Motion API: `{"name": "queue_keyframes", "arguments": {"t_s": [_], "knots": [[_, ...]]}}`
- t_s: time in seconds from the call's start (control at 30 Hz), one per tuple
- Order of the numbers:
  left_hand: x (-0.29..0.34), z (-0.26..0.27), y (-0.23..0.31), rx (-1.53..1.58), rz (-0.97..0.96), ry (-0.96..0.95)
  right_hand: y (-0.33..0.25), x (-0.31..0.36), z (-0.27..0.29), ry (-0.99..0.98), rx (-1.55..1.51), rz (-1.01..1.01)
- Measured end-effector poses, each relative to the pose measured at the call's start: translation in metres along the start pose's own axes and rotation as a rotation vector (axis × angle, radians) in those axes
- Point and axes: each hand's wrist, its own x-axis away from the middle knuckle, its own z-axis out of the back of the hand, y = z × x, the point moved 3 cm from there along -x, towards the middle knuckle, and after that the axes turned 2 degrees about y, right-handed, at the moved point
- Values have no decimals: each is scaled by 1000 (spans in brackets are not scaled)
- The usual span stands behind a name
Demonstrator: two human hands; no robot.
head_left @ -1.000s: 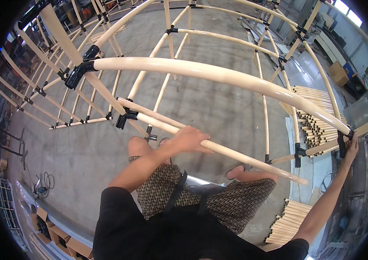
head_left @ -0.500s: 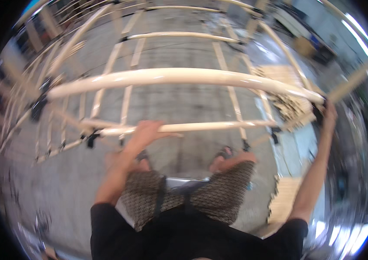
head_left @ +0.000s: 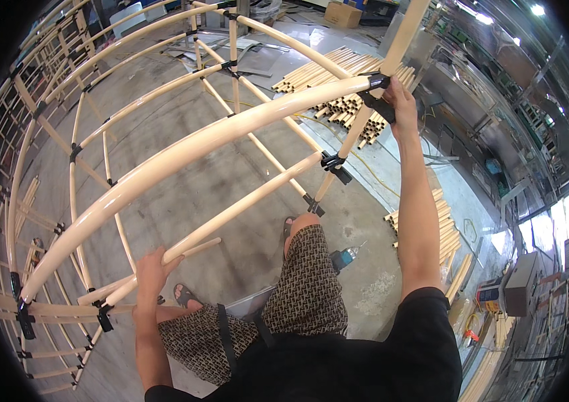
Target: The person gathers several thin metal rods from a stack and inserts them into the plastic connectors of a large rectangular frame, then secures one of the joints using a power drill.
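A frame of glossy beige pipes and black joints stands before me. My left hand (head_left: 153, 273) is closed where a short loose pipe (head_left: 205, 246) crosses the lower rail (head_left: 244, 201); the pipe sticks out on both sides of the hand. Much of that grip is hidden behind my fingers. Further up, my right hand (head_left: 401, 107) is wrapped around the black pipe joint (head_left: 379, 102) at the right end of the thick upper rail (head_left: 210, 137). A beige post (head_left: 406, 37) rises from that corner. More black joints (head_left: 335, 164) link the lower rail to the post.
Stacked beige pipes (head_left: 338, 100) lie beyond the frame on the right, with another pile (head_left: 432, 221) nearer. A teal power drill (head_left: 344, 258) rests on the concrete floor by my knee. Further racks of pipe stand at the far left. A cardboard box (head_left: 342, 13) sits at the back.
My view has turned to the right, so the frame now slants up to the right. Both hands keep their places on it. The pipe stacks and drill now show clearly.
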Motion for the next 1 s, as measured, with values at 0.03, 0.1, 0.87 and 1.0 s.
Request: {"name": "queue_keyframes", "arguments": {"t_s": [0.03, 0.1, 0.87, 1.0], "knots": [[2, 0, -1, -4, -4, 5, -1, 1, -2, -2, 13, 14], [2, 1, -1, -3, -8, 10, -3, -1, -3, -5, 41, 41], [-15, 10, 8, -56, -44, -251, 101, 45, 71, 360, 94, -58], [-51, 14, 45, -68, -82, -611, 197, 107, 39, 149, 606, -59]]}}
